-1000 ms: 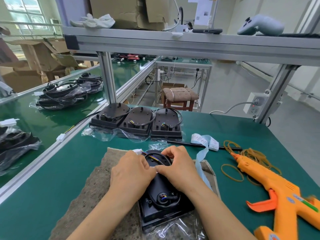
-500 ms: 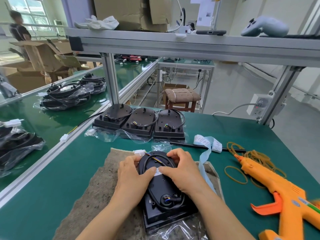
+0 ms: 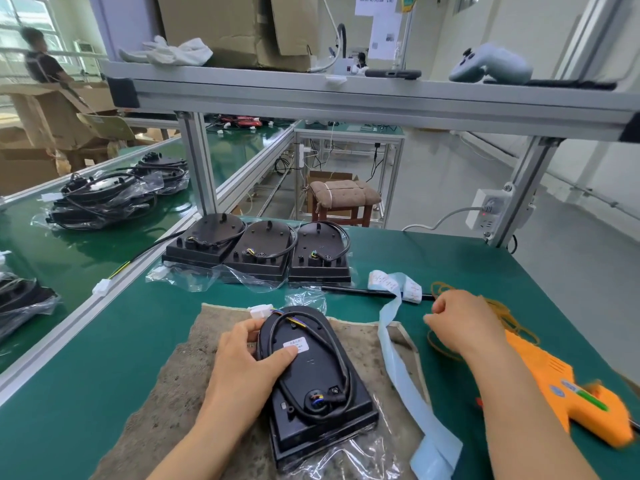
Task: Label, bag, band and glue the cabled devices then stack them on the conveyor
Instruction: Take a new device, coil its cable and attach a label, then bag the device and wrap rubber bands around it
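The left hand grips the cabled device by its left edge, thumb pressed just beside the white label on its black back. The device lies on an open plastic bag on a brown mat on the green surface, its cable looped around its back. The right hand hovers with curled fingers over the rubber bands, beside the orange glue gun; I cannot tell whether it pinches one. Three more devices sit in a row behind. Bagged devices lie on the conveyor to the left.
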Demonstrator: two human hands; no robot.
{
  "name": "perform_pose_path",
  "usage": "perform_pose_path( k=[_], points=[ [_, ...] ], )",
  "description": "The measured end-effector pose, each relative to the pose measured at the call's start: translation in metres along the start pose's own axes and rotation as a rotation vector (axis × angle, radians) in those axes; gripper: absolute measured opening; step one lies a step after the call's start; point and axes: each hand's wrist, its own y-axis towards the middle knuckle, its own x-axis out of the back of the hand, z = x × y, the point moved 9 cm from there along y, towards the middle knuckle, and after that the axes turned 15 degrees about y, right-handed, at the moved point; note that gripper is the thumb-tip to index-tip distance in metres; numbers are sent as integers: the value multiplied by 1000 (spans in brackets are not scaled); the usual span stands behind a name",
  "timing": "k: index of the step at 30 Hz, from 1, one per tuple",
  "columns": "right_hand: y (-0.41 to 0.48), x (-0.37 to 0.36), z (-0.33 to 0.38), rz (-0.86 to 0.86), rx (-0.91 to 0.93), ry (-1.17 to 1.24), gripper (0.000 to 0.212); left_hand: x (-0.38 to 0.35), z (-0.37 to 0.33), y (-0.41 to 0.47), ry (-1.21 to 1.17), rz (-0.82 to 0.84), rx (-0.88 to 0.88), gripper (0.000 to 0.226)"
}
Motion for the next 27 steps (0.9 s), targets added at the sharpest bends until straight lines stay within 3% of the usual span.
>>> perform_pose_path(
  k=[4, 7, 10, 12, 14, 16, 18, 21, 23, 27],
  points=[
    [3, -18, -17, 101, -86, -134, 7, 1, -2, -1, -12, 5, 1, 55],
    [1, -22, -15, 99, -83, -143, 20, 1, -3, -1, -19, 23, -1, 61],
    [-6, -15, -7, 75, -47, -41, 17, 4, -3, -2, -32, 36, 7, 58],
    [-13, 5, 9, -20, 29, 239, 16, 21, -8, -3, -20, -92, -19, 47],
    [-25, 20, 32, -20, 74, 700, 23, 43, -25, -7, -18, -235, -107, 35],
    [-45, 9, 73, 229, 78, 1123, 28, 53, -52, -12, -55, -258, -202, 18],
    [-75, -9, 122, 552, 97, 1396, 27, 49, -77, -14, -104, -179, -255, 10],
    [-107, -32, 167, 830, 120, 1525, 25, 20, -98, -17, -390, 193, -223, 32],
    [-115, -42, 176, 875, 126, 1541, 25, 9, -100, -22, -627, 377, -150, 39],
    [-107, -55, 169, 764, 134, 1467, 25, 12, -74, -14, -726, 370, 20, 28]
  ],
)
